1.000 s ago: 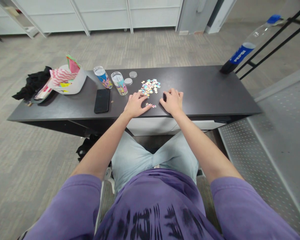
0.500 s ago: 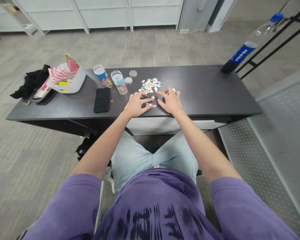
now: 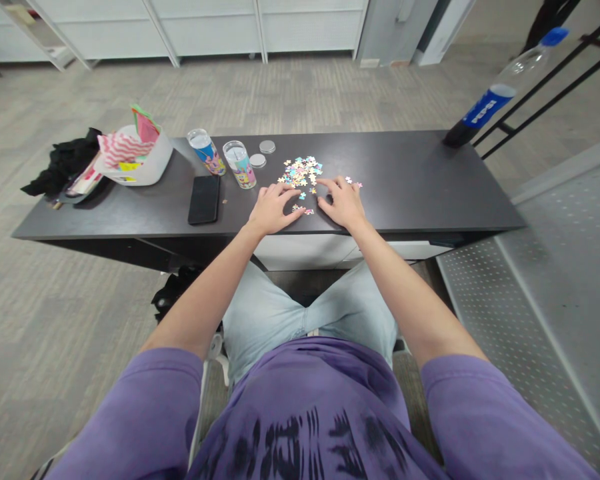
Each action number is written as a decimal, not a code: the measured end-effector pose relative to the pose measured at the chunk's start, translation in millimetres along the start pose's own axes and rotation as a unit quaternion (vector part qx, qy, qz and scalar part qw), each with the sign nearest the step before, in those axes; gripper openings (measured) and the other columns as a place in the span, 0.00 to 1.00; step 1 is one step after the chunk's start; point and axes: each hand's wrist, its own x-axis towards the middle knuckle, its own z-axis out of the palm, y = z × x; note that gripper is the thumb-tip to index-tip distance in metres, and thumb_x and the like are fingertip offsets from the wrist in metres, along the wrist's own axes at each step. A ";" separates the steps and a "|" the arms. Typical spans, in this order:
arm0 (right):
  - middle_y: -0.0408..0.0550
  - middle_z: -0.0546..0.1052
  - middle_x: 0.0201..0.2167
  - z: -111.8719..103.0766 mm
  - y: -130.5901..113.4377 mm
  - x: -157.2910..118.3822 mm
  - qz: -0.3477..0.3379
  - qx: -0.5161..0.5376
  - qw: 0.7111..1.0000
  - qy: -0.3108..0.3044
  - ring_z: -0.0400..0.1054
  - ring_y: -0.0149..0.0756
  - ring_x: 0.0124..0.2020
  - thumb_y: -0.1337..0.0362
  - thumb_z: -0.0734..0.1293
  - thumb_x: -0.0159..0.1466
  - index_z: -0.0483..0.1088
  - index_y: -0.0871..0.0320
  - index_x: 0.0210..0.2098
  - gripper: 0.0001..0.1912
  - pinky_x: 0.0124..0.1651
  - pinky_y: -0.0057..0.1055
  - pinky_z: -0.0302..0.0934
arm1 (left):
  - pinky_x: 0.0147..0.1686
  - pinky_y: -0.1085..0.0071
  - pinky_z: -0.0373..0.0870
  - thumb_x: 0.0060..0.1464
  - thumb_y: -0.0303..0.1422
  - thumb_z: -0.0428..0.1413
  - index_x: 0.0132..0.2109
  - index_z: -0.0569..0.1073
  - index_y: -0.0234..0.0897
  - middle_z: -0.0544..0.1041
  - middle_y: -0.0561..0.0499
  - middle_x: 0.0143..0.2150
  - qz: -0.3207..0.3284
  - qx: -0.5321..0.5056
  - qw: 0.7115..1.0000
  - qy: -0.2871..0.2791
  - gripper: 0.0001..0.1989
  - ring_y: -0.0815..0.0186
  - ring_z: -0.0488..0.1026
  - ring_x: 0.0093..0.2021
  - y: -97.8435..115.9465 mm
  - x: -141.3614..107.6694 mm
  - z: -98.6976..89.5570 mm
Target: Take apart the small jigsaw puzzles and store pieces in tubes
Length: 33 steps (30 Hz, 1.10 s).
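Small colourful puzzle pieces (image 3: 303, 171) lie in a loose pile on the dark table (image 3: 400, 170). My left hand (image 3: 273, 208) rests at the pile's near left side, fingers apart, its thumb beside a small group of pieces (image 3: 307, 211) near the front edge. My right hand (image 3: 344, 201) is to the right, fingers spread, with the index fingertip by the pile's lower right. Between the hands lie a teal piece (image 3: 303, 196) and a yellowish piece (image 3: 313, 191). A few pinkish pieces (image 3: 349, 180) sit just beyond my right hand.
Left of the pile stand two clear printed canisters (image 3: 240, 165), (image 3: 207, 153) with two round lids (image 3: 257, 161) nearby. A black phone (image 3: 203, 200), a white basket (image 3: 153, 163) and black cloth (image 3: 67, 163) are farther left. A Pepsi bottle (image 3: 485, 107) stands at the back right.
My hands have moved slightly apart. Between them, the yellowish piece now lies nearer my right index finger and a teal piece shows by my left hand. A dark shape has appeared behind the bottle.
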 end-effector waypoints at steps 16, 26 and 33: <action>0.78 0.82 0.69 13.9 4.3 -2.1 0.091 -0.047 0.992 0.079 0.74 0.79 0.71 0.58 0.71 0.83 0.87 0.63 0.71 0.25 0.79 0.76 0.62 | 0.76 0.35 0.72 0.81 0.41 0.70 0.69 0.92 0.46 0.82 0.38 0.74 0.003 -0.004 1.000 0.003 0.17 0.36 0.79 0.71 -0.7 0.5 0.2; 0.63 0.84 0.68 -0.4 -0.5 -2.2 -0.061 0.001 0.997 -0.036 0.79 0.63 0.66 0.60 0.68 0.85 0.91 0.47 0.76 0.27 0.76 0.59 0.73 | 0.77 0.34 0.72 0.82 0.46 0.69 0.85 0.78 0.41 0.81 0.34 0.76 -0.005 0.001 1.000 0.004 0.33 0.31 0.76 0.75 0.6 0.2 -0.1; 0.59 0.85 0.67 -4.5 -0.4 -6.2 -0.117 0.025 0.990 -0.075 0.82 0.59 0.63 0.58 0.71 0.85 0.95 0.44 0.69 0.21 0.76 0.55 0.74 | 0.79 0.34 0.72 0.81 0.48 0.68 0.80 0.79 0.39 0.80 0.31 0.78 -0.019 0.012 1.000 -0.015 0.31 0.29 0.74 0.77 2.9 1.0 -3.4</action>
